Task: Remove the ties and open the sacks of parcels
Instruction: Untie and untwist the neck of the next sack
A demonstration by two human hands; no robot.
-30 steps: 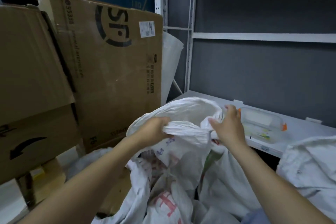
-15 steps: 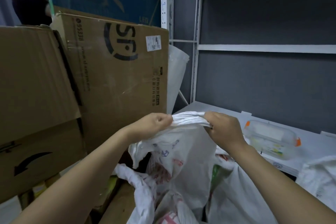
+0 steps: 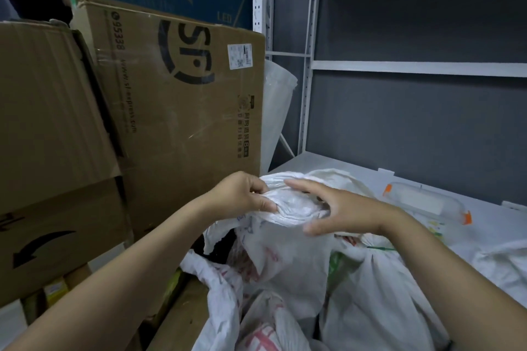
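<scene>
Head view: cardboard boxes (image 3: 176, 111) stand left of the white shelf (image 3: 499, 225). Before them the white sack (image 3: 288, 236) is held by its bunched mouth: left hand (image 3: 242, 196) pinches the folds, probably to steady them, while right hand (image 3: 345, 214) rests loose-fingered across them.

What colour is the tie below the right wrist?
Green; the tie shows in the head view.

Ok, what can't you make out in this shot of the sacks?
Head view:
- Any tie on the white sack's neck: covered by the left hand and right hand.
- Its contents: hidden by the fabric.
- Shipping label on the cardboard box: too small to read.
- Green tie: partly behind the right forearm.
</scene>
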